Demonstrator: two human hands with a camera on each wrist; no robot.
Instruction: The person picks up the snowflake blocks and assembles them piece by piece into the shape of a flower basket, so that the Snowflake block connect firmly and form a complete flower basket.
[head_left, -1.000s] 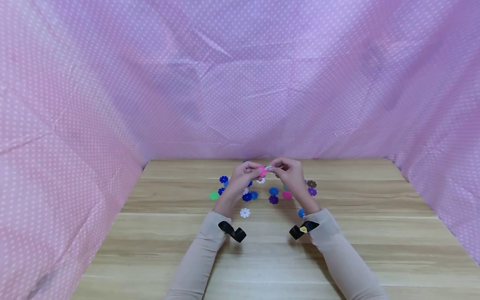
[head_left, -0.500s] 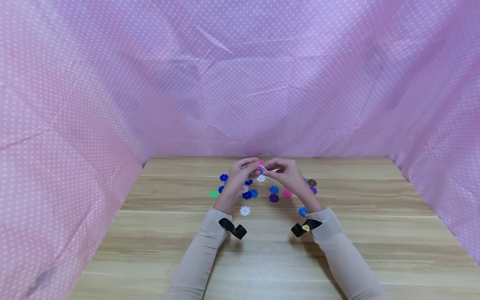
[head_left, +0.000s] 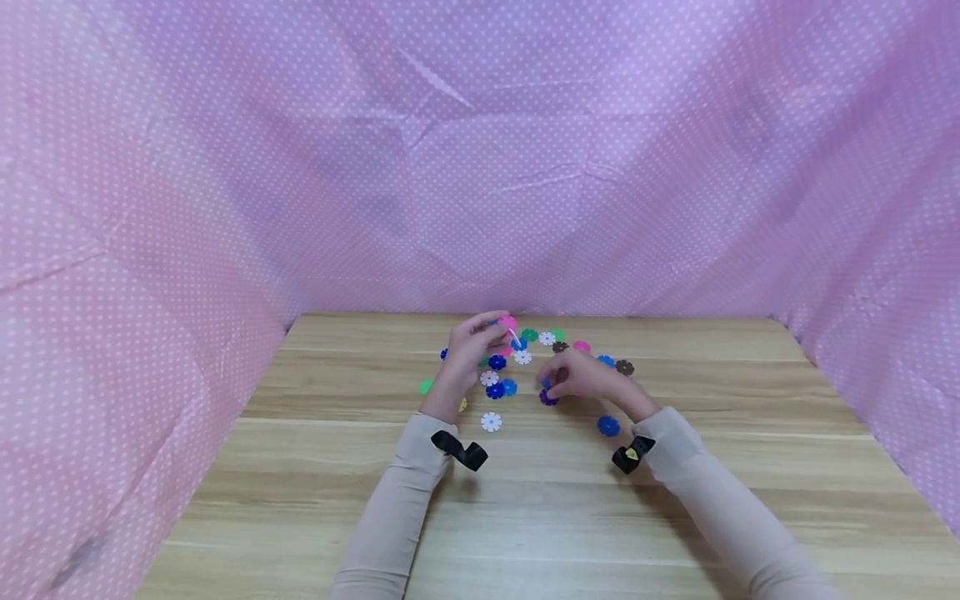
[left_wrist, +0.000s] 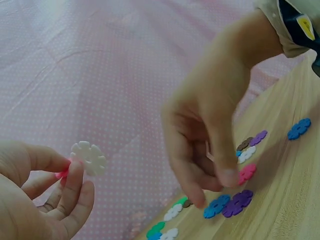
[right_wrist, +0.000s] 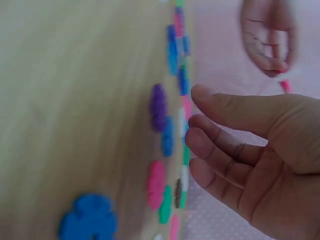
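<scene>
My left hand (head_left: 474, 342) pinches a pink flower-shaped disc (head_left: 507, 322). A white flower-shaped disc (left_wrist: 88, 158) is joined to the pink one and stands out past the fingertips in the left wrist view. My right hand (right_wrist: 250, 160) holds nothing, its fingers loosely bent and the thumb apart from them. In the head view the right hand hovers over a purple disc (head_left: 549, 397) and a blue disc (left_wrist: 216, 206) that lie touching on the table. A pink disc (left_wrist: 247, 173) lies close by these two.
Several more flower discs lie scattered over the wooden table (head_left: 465, 533), among them a white disc (head_left: 491, 422) in front, a blue disc (head_left: 608, 426) near the right wrist and a brown disc (head_left: 624, 367). A pink dotted cloth (head_left: 480, 208) hangs around the table.
Both hands were together at the pink and white discs. The right hand has let go and moved right and nearer, down toward the purple and blue discs. The left hand has shifted slightly left.
</scene>
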